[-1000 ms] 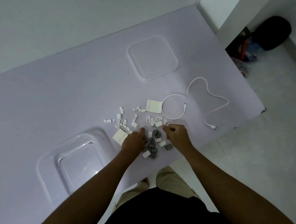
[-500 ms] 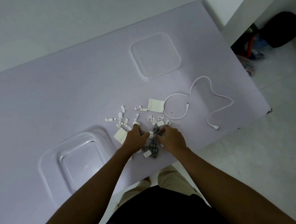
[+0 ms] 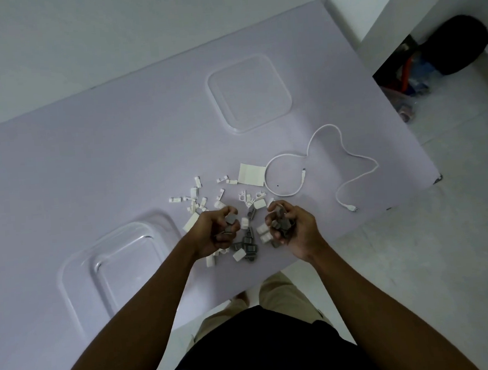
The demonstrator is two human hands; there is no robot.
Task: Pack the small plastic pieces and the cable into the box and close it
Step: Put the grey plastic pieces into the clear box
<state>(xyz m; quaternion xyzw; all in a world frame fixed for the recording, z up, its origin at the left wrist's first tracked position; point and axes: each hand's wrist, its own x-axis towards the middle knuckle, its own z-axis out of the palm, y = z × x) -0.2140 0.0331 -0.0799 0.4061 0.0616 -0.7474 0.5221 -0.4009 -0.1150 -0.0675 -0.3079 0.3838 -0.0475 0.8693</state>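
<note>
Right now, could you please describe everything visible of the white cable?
The thin white cable looks smooth and plastic-sheathed. It lies loose and flat on the lilac table, right of the small plastic pieces. One end curls into an open ring with a small plug inside; the rest snakes to a larger connector near the table's edge. The ring meets a white square sheet. Neither the left hand nor the right hand touches it.

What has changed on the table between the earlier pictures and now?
The left hand and right hand, earlier palm-down on the grey pieces, have lifted, turned up and moved apart, each gripping a handful of them. The white pieces, cable, box and lid lie as before.
</note>
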